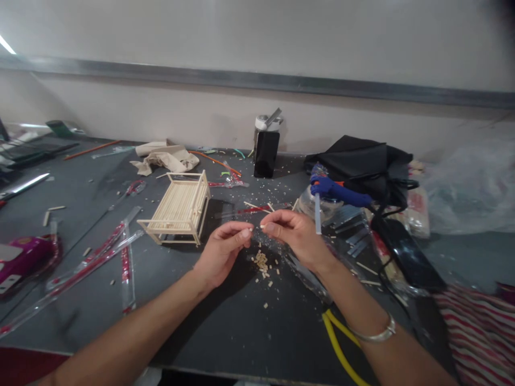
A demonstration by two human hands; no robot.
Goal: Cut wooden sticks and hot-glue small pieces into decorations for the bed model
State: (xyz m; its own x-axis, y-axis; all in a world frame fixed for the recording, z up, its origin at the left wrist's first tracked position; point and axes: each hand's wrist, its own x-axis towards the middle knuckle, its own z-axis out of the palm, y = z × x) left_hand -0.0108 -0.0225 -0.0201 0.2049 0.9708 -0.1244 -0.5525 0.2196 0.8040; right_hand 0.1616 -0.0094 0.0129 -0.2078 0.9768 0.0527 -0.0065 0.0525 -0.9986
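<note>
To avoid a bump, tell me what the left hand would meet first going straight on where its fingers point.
Probably the small pale piece held by the right hand, though their depth relative to the left hand is unclear.

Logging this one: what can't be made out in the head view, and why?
All in the head view:
Exact shape of the pale bits in the left hand and right hand: too small, partly covered by the grip.
Bottle's lower front: hidden by the upright black phone.
Magenta device: cut off by the left edge.
Striped cloth: cut off by the right edge.
Count of wooden pieces piled below: too small.
</note>
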